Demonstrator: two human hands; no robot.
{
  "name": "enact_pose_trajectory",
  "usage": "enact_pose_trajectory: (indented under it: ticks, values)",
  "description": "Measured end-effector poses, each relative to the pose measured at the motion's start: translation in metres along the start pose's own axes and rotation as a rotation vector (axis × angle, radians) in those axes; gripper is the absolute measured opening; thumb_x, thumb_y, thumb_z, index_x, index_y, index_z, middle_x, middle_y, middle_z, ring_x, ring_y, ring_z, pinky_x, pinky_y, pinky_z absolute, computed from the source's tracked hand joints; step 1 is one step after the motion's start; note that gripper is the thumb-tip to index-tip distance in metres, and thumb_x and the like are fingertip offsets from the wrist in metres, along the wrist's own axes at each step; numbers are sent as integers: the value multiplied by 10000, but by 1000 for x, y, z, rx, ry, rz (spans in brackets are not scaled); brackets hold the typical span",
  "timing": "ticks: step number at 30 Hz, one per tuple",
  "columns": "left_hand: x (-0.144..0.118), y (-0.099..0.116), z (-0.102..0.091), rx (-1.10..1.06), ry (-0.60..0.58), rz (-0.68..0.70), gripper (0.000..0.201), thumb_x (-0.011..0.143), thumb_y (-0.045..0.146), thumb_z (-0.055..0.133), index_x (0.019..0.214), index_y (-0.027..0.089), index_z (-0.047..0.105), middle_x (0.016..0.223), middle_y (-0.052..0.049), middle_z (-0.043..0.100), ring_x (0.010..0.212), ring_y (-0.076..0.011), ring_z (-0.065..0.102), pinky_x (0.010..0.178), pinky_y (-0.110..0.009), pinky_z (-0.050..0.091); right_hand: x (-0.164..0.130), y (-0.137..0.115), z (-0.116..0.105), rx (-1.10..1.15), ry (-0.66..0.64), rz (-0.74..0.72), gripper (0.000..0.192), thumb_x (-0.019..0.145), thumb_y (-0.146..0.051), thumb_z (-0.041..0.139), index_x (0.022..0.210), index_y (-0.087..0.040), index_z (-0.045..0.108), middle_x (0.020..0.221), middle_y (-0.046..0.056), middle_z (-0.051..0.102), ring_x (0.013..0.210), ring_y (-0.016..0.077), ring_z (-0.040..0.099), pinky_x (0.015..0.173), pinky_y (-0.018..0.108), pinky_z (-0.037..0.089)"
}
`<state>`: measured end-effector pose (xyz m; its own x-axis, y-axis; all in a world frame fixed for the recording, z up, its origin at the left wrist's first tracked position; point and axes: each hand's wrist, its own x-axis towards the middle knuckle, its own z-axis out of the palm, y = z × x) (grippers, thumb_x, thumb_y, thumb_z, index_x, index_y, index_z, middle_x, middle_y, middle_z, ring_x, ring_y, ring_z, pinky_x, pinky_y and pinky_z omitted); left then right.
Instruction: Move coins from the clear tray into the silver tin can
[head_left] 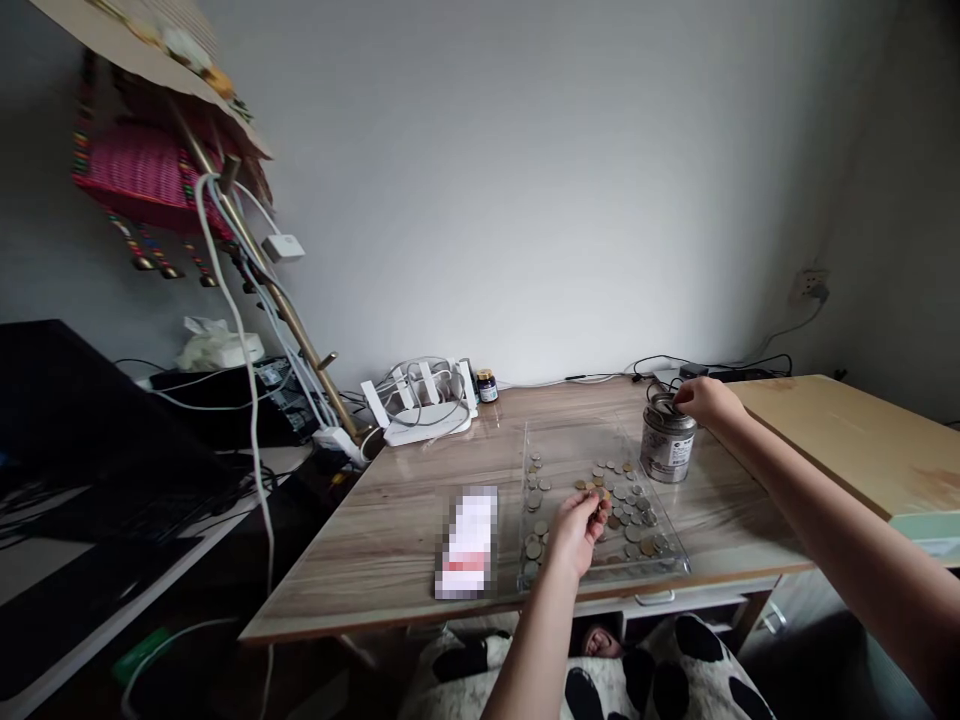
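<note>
Over a clear plastic tray (600, 572), my left hand (576, 530) is closed around coins, some of which show at its fingertips. Loose silver and brass-coloured coins (634, 515) lie scattered in the tray on both sides of that hand. My right hand (709, 400) is at the top of a round metal tin (660, 450) with a printed label, just behind the tray's right side. Its fingers are pinched together at the lid, and whatever they hold is hidden. The tin stands upright on the wooden desk (375, 560).
A phone (466, 545) with a blurred screen lies left of the tray. At the back are a white router (427, 425) with cables and a small dark jar (487, 387). A yellow-topped box (840, 430) stands right; a laptop (82, 430) and a coat-rack pole (285, 310) stand left.
</note>
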<state>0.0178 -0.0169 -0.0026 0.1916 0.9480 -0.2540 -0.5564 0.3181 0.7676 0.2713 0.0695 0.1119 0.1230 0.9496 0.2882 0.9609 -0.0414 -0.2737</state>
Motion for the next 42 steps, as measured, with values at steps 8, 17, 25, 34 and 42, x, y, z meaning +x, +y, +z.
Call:
enact_pose_trajectory:
  ticks: [8,17,25,34,42]
  values:
    - [2,-2,-2,107,-41,69,317,609,408,641,708,136,510,481,61,441,300,14,228,331,-162,29,-22,-35,6,-50,222,-40,269,731,-331,467,910,-246,650,903,57,642,785,189,564,574,249,380]
    - [4,-6,-3,147,-15,106,282,627,384,604,703,138,491,506,45,459,315,7,251,336,-165,43,-107,-106,72,214,-195,-449,257,743,-393,504,813,-220,681,781,41,662,667,140,576,564,216,390]
    - [6,-5,-4,98,68,-29,238,642,167,494,853,82,566,538,-9,493,349,-24,329,345,-156,99,-29,-50,10,184,138,-89,262,731,-394,491,856,-252,673,819,25,661,685,145,568,532,222,377]
    - [2,-5,-1,136,6,-10,323,628,73,511,947,125,526,648,-46,562,444,-44,403,373,-145,166,7,-14,7,-109,11,-20,187,689,-319,531,742,-211,674,785,74,632,742,183,562,609,260,404]
    - [1,-7,-2,231,-51,83,210,620,252,621,749,101,551,642,-42,558,414,-9,333,360,-148,91,-8,-13,41,-68,38,38,781,658,-700,391,1273,-218,377,1153,168,454,921,280,525,698,354,412]
